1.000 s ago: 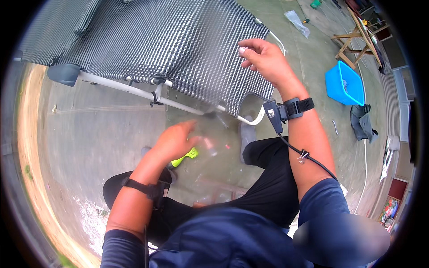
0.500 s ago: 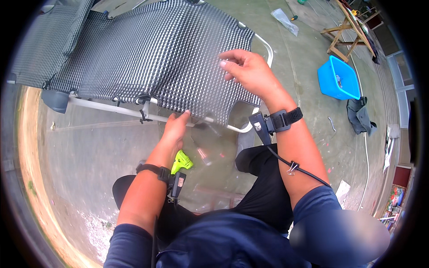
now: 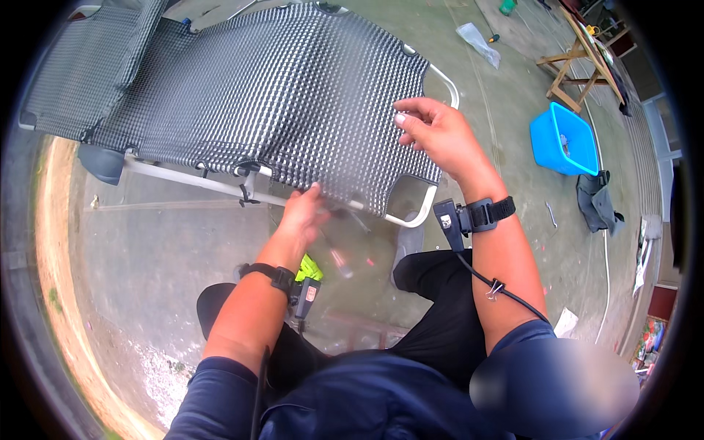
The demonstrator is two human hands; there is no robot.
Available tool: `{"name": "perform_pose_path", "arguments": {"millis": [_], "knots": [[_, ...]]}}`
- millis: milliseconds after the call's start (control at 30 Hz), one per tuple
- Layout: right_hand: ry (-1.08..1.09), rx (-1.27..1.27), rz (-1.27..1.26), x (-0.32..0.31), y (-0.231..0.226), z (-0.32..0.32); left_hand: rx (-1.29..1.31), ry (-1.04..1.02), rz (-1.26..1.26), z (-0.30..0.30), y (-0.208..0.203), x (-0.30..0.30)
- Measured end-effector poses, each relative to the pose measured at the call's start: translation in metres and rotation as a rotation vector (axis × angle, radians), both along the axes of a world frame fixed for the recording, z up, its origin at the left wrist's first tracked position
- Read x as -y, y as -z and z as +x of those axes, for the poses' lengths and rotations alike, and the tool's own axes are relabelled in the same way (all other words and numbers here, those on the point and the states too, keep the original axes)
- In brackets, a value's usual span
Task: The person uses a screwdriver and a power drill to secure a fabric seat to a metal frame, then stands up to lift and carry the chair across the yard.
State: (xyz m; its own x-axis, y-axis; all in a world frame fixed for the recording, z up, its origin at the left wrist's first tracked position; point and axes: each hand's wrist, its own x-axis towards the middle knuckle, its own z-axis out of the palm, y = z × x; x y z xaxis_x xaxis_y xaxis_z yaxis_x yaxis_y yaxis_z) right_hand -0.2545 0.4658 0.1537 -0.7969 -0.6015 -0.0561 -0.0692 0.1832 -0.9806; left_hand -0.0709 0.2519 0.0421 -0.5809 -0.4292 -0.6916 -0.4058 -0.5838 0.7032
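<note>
A folding lounger point(image 3: 220, 95) with black-and-white woven fabric on a white tube frame stretches across the upper left. My left hand point(image 3: 299, 220) is at its near edge, one fingertip against the fabric. The other fingers are blurred, so their grip is unclear. Above the right end of the fabric, my right hand point(image 3: 438, 139) has its fingers bent and a gap between thumb and forefinger; nothing shows in it. A yellow-green tool point(image 3: 309, 268) lies below the lounger, partly covered by my left wrist and its strap.
To the right stands a blue plastic basket point(image 3: 551, 139) with small items inside, beside a dark grey cloth bag point(image 3: 598, 202). A wrench point(image 3: 550, 214) lies on the concrete floor. Farther back are a wooden stand point(image 3: 568, 70) and a clear plastic bag point(image 3: 478, 44).
My right hand has moved a little to the right over the fabric. My left hand stays at the lounger's near edge. The whole view has shifted slightly.
</note>
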Motion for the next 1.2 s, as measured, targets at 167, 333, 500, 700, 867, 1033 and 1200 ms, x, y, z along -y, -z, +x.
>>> {"name": "perform_pose_path", "arguments": {"millis": [167,333,500,700,867,1033,1200], "knots": [[-0.029,0.020,0.016,0.006,0.009,0.003,-0.035,0.023,0.025,0.000,-0.003,-0.004],[-0.091,-0.059,0.166,0.007,0.024,0.007,-0.061,0.023,0.009,-0.001,-0.006,-0.009],[-0.195,-0.184,0.340,0.005,0.048,0.022,-0.076,0.017,-0.021,0.001,-0.006,-0.008],[-0.418,-0.393,0.673,-0.003,0.072,0.044,-0.186,0.056,-0.105,-0.001,-0.043,-0.020],[-0.389,-0.439,0.753,0.012,0.074,0.068,-0.181,0.075,-0.141,0.001,-0.053,-0.019],[-0.333,-0.517,0.823,0.034,0.075,0.092,-0.170,0.054,-0.178,0.003,-0.029,-0.010],[-0.318,-0.583,0.846,0.031,0.082,0.100,-0.211,0.021,-0.194,0.002,-0.034,-0.013]]}}
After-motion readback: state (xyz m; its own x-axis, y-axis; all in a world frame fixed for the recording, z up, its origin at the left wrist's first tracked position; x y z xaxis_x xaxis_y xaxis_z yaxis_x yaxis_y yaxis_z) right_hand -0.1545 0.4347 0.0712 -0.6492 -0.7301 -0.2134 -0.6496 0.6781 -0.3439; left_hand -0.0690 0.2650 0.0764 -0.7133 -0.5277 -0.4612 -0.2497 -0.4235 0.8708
